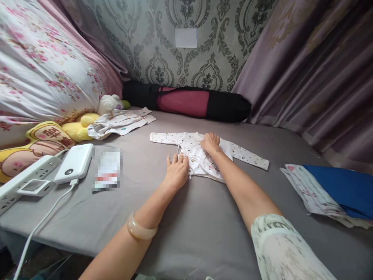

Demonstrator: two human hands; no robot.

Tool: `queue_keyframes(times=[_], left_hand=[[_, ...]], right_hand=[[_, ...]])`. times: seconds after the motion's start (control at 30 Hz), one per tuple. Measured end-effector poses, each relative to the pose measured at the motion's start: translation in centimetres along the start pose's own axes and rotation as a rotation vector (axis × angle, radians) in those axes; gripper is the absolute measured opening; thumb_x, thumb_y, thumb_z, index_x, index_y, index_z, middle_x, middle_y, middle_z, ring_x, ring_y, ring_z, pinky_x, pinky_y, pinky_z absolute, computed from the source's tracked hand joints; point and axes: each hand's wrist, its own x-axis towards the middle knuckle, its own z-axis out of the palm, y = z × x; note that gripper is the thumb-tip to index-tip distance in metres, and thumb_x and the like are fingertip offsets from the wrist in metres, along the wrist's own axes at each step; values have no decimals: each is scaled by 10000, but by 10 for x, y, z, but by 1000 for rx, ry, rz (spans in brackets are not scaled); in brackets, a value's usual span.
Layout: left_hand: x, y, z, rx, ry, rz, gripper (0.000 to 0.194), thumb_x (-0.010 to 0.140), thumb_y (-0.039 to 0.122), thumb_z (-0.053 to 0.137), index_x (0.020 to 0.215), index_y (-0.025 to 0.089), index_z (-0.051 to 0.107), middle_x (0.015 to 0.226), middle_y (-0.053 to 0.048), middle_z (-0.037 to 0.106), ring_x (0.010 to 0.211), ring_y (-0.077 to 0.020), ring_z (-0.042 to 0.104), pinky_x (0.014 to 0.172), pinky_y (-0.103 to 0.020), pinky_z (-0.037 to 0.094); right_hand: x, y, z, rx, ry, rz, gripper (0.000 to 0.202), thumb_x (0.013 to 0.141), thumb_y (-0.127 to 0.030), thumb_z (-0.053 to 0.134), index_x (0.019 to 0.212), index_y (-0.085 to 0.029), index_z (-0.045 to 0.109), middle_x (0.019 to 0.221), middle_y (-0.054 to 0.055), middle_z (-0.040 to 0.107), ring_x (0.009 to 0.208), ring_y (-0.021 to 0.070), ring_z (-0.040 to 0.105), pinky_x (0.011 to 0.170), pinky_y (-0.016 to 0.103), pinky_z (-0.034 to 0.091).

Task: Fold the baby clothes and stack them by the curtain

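A small white long-sleeved top (194, 149) with a tiny print lies spread on the grey sheet (198, 217), its sleeves stretched out to both sides. My left hand (177, 170) rests at the lower left edge of the top, fingers spread, near a thin tie string. Higher up, close to the neckline, my right hand (211, 143) has its fingers curled down on the fabric. What lies between those fingertips is hidden. Part of a red and black print shows beside my right forearm.
A white power bank (74, 162), a power strip (27, 181) and a cable (43, 221) are at the left. Behind them are plush toys (78, 126) and a crumpled printed cloth (119, 122). Folded clothes (340, 190) lie right. A long black and red bag (183, 102) lies along the wall.
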Motion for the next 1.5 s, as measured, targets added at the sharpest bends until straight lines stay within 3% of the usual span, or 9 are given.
queue_keyframes(times=[0.33,0.63,0.77,0.93,1.03,1.1,1.2,1.3,1.5], left_hand=[[-3,2,-6,50,20,-1,292,940,203,383,1178,203,553,1253,-141,582,1208,-337,457,1069,-618,241],[-3,4,-10,53,48,-22,242,910,205,435,1074,192,612,1119,-149,628,1082,-331,486,1013,-578,263],[-4,3,-11,30,76,-20,211,912,223,441,1004,193,629,1074,-131,633,1066,-316,485,1016,-554,249],[-2,2,-6,-4,184,22,245,952,269,384,998,202,615,1143,-116,610,1099,-281,497,1019,-483,301],[1,1,4,-5,185,95,292,957,198,338,1126,206,576,1288,-111,576,1263,-254,457,1116,-474,241],[3,-1,10,-8,122,97,353,965,198,325,1260,188,517,1429,-123,495,1384,-255,369,1160,-477,208],[6,-3,16,-11,9,37,453,996,269,281,1416,142,394,1560,-158,331,1460,-280,264,1174,-479,224],[7,-4,15,3,-63,6,494,1004,289,259,1465,133,339,1587,-173,264,1477,-295,215,1178,-513,214],[6,-3,10,7,-9,21,426,979,254,318,1388,200,424,1543,-156,362,1448,-297,291,1138,-606,224]], right_hand=[[-5,-9,7,-37,131,50,461,876,-33,327,1213,-68,640,1245,236,603,1150,306,548,939,408,384],[3,-4,14,59,3,172,440,892,-113,375,1262,-76,609,1267,241,579,1192,304,529,955,402,389],[-1,-6,7,9,-34,98,435,873,-69,381,1220,-98,642,1264,230,583,1183,295,534,979,409,361],[-14,-20,0,-13,69,-89,452,909,-60,304,1245,-90,605,1282,210,581,1228,289,497,1020,402,323],[-20,-33,9,56,1,-323,457,974,-179,272,1347,-77,515,1410,186,508,1340,264,398,1111,395,234],[-20,-38,18,105,-65,-379,540,1006,-327,254,1450,-54,394,1538,168,363,1438,265,255,1169,417,133],[-16,-37,29,150,-147,-321,672,1006,-466,206,1529,-45,235,1620,141,163,1493,269,78,1191,462,30],[-14,-31,37,174,-171,-285,706,997,-520,168,1551,-84,191,1632,113,107,1500,263,24,1189,487,-4],[-8,-28,42,241,-161,-275,690,991,-524,210,1547,-116,232,1631,101,121,1501,260,27,1186,500,-17]])
